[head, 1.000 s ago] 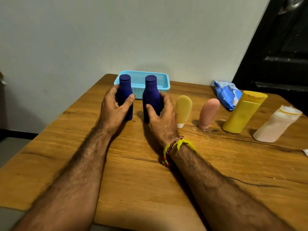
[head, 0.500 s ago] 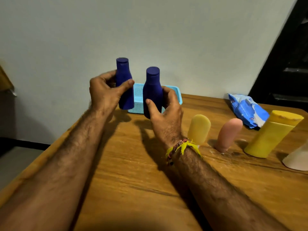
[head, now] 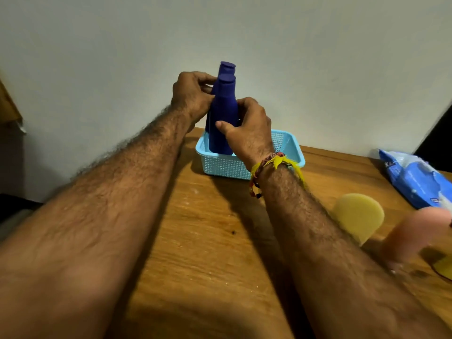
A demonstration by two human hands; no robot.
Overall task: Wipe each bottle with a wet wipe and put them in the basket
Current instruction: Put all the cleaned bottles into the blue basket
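Two dark blue bottles upright at 12 o'clock, one right behind the other, bottoms down inside the light blue basket (head: 247, 162). Front blue bottle (head: 223, 118) gripped by the right hand (head: 247, 133), thumb across its lower body, fingers (head: 245, 104) curled round its far side. Rear blue bottle (head: 226, 67) mostly hidden, only cap and neck showing above the front one; held by the left hand (head: 192, 96), fingers curled round it near the shoulder. Whether either bottle rests on the basket floor: cannot tell, hidden by the near wall.

Basket on the wooden surface (head: 208, 241) against the pale wall, at the far edge. Yellow thread band (head: 276, 165) on the right wrist, just in front of the basket's near rim.

At 3 o'clock, a pale yellow bottle (head: 359, 216) beside the right forearm, then a pink bottle (head: 413, 236), blurred. Blue wet wipe pack (head: 415, 179) lying flat at 2 o'clock, well apart from the basket.
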